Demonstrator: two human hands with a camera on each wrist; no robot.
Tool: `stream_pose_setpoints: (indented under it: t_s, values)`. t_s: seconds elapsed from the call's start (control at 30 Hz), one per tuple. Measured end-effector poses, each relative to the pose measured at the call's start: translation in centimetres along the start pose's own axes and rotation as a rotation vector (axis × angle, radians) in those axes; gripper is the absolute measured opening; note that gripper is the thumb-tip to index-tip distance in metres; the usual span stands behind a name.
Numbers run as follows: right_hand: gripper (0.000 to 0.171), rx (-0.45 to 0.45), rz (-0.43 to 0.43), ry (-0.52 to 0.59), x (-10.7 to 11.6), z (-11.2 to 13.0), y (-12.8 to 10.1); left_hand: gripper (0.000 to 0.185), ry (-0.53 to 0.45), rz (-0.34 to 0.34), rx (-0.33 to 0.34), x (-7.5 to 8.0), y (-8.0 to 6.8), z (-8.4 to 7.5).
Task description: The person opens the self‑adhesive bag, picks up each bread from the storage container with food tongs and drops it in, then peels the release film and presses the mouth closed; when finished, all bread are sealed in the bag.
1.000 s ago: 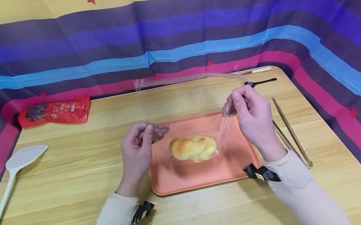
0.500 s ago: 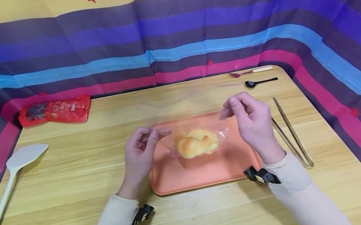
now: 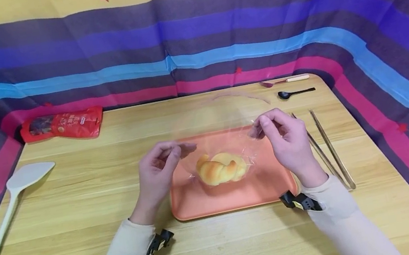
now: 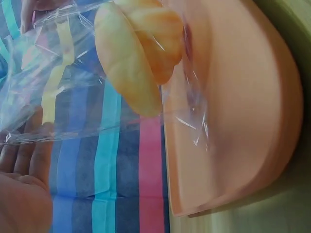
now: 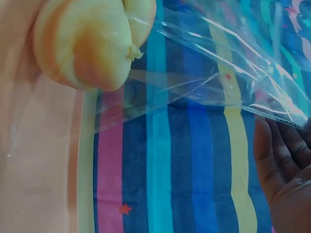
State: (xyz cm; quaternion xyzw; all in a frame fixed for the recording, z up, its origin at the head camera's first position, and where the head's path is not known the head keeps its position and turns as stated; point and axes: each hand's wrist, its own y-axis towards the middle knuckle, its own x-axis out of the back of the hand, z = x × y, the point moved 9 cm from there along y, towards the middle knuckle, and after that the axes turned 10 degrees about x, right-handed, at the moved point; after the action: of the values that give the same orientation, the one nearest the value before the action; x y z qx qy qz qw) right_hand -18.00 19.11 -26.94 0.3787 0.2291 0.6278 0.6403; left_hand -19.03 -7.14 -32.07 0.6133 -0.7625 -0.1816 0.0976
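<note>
On the far left of the desk lies a pale spatula, and behind it a red pouch; both are well apart from the work.

The left hand has its grip narrow: thumb and fingers pinch the left corner of a clear plastic bag. This film is very thin and smooth, so I judge it can slip out of such a small pinch, and then that side would drop.

In the middle, the twisted bread roll sits inside the bag, low over the orange tray; I cannot tell if it touches the tray or only hangs just above it. The bag's mouth seems to be at the top, toward the far side. If the hands tilt or shake the bag too much, the roll could slide toward the opening and fall out. A strong pull to the two sides could also tear the film.

The right hand also pinches the bag, at the right corner, with a narrow grip. Just beside it lie metal chopsticks, and further back a black spoon; a wide move of the wrist could knock them.
</note>
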Motion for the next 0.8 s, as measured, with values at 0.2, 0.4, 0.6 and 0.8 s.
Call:
stream_pose_setpoints:
  t_s: [0.2, 0.4, 0.6, 0.8]
  values:
    - [0.018, 0.002, 0.001, 0.027, -0.1, 0.3, 0.0, 0.015, 0.036, -0.041, 0.003, 0.3, 0.3, -0.7]
    - [0.024, -0.021, -0.015, 0.068, 0.0, 0.3, 0.4, 0.012, -0.02, -0.031, -0.088, 0.7, 0.2, -2.0]
    - [0.022, -0.065, 0.006, 0.004, -0.3, -0.4, 0.6, 0.015, 0.036, -0.016, -0.052, 0.4, 0.1, -2.1]
    - [0.016, 0.034, 0.001, -0.108, -0.7, 0.7, 1.0, 0.012, 0.102, -0.075, -0.037, 0.4, 0.3, -2.8]
